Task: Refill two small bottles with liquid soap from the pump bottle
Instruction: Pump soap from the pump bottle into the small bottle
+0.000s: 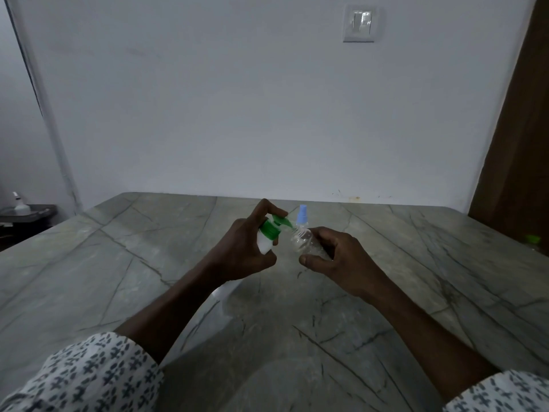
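Gripping the white pump bottle with fingers curled round its body, the left hand rests a forefinger on the green pump head. Just to its right, the right hand pinches a clear small bottle, which is uncapped and tilted, its neck right at the green spout. Beyond and between both hands stands a blue-topped small bottle over the stone table.

Over the middle of the grey stone bench, the left grip holds the white, green-topped pump bottle just left of the small clear plastic bottle in the right grip. A blue-capped small spray bottle stands just behind them.
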A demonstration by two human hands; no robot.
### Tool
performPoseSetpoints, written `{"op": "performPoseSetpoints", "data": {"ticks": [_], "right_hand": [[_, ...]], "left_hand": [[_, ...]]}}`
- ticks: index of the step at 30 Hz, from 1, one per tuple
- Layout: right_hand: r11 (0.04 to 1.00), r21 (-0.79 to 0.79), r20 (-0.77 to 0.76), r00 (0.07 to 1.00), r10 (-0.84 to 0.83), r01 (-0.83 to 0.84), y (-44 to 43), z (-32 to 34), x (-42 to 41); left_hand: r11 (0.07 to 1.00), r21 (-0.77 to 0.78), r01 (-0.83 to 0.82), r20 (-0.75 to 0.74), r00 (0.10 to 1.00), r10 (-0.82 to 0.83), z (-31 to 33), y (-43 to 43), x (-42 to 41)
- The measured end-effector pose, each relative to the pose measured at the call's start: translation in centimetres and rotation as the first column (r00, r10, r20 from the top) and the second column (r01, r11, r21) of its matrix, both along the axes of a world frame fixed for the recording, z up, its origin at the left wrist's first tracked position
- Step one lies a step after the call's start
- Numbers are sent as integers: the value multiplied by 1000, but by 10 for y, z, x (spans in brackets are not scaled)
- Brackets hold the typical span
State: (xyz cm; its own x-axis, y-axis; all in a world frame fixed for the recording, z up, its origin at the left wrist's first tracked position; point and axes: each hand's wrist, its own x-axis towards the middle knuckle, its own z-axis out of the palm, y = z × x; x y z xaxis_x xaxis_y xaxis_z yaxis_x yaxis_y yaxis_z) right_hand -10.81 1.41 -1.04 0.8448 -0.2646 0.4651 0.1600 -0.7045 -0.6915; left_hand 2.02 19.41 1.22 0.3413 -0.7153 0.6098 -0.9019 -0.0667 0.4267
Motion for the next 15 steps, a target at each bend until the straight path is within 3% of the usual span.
{"op": "performPoseSetpoints", "data": {"ticks": [15], "right_hand": [[997, 76, 4, 999, 32, -33, -1, -3, 4]], "left_hand": [[1000, -19, -1, -2, 1000, 1, 0, -1, -2]]}}
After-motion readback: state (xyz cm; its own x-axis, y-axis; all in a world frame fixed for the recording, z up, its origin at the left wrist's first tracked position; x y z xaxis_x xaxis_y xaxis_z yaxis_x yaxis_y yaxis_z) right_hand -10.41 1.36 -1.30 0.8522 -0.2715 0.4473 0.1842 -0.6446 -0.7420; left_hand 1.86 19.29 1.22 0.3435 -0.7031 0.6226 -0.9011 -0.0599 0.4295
